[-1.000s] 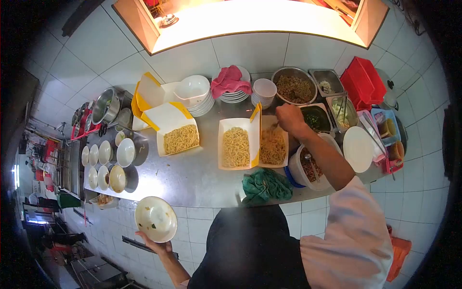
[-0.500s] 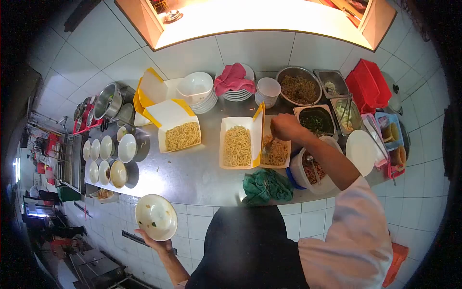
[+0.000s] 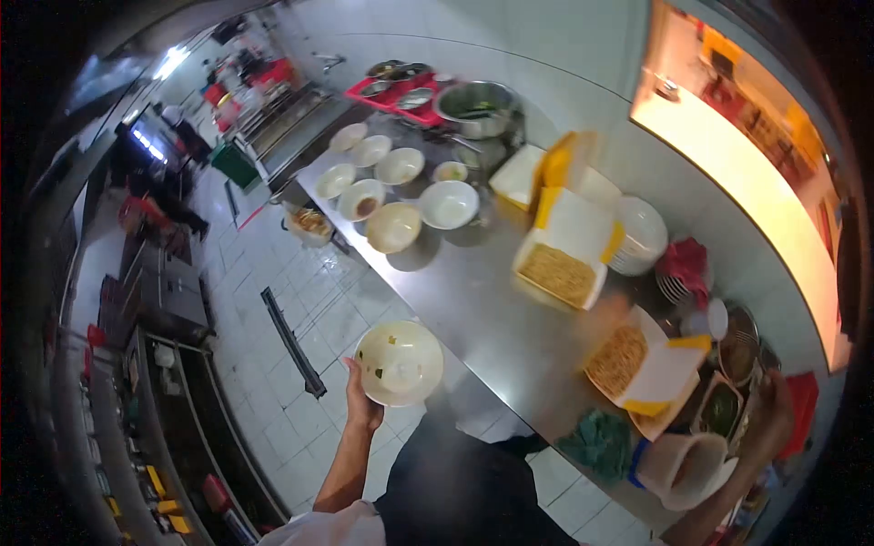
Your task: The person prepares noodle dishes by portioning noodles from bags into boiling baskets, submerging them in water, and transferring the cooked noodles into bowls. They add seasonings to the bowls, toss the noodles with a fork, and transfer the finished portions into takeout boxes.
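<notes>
My left hand (image 3: 362, 400) holds a cream bowl (image 3: 401, 364) by its rim, with a few food scraps inside, off the front edge of the steel counter (image 3: 464, 309). My right hand (image 3: 769, 414) is at the far right, beside the metal tray of chopped greens (image 3: 719, 408); it is blurred and its fingers cannot be made out. Noodles fill one open yellow-and-white box (image 3: 557, 273) and another (image 3: 617, 362) nearer the right. A white tub (image 3: 678, 469) and a green cloth (image 3: 596, 441) lie close to the right forearm.
Several bowls (image 3: 394, 227) stand at the counter's left end, near a steel pot (image 3: 476, 109) and red tray (image 3: 391, 105). Stacked plates (image 3: 640, 235) and a pink cloth (image 3: 683, 270) are by the wall. A person (image 3: 187, 136) stands in the left background.
The view has turned to the left. My right hand has left the noodles in the rightmost box and moved over to the food trays. My left hand still holds the bowl.
</notes>
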